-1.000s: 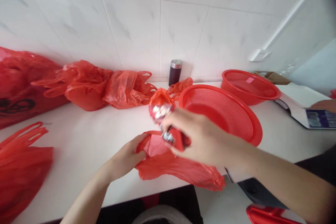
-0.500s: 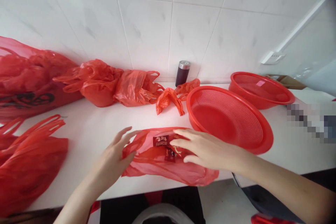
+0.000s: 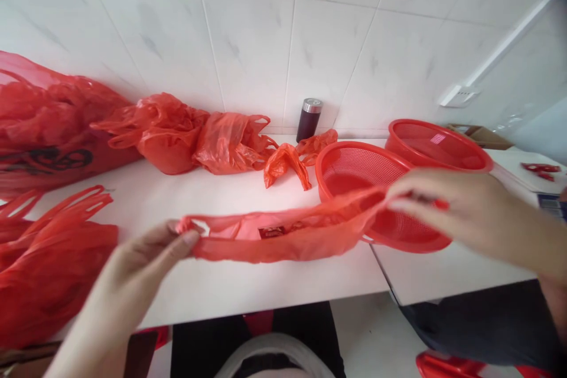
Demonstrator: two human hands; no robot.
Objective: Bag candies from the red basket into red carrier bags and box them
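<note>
A thin red plastic bag (image 3: 266, 251) is stretched sideways between my two hands over the white table (image 3: 230, 289). My left hand (image 3: 150, 254) pinches one end of it, with a handle loop showing at the fingertips. At the other end my right hand (image 3: 443, 207), blurred by motion, pinches the other handle in front of the red basket. Inside the bag's mouth lies a small dark red packet (image 3: 271, 232) with light print; whatever else is in there is mostly hidden by the bag's near side.
A red perforated basket (image 3: 341, 168) and a red basin (image 3: 443, 142) stand at the right. Behind are a dark flask (image 3: 309, 120), crumpled red bags (image 3: 286, 165) and filled bags (image 3: 166, 136) along the tiled wall. More red bags (image 3: 57, 266) lie at the left.
Both hands were open over the bag; now each has taken one end. My hands have moved apart, the right one rightward and up, pulling the bag's mouth long and narrow.
</note>
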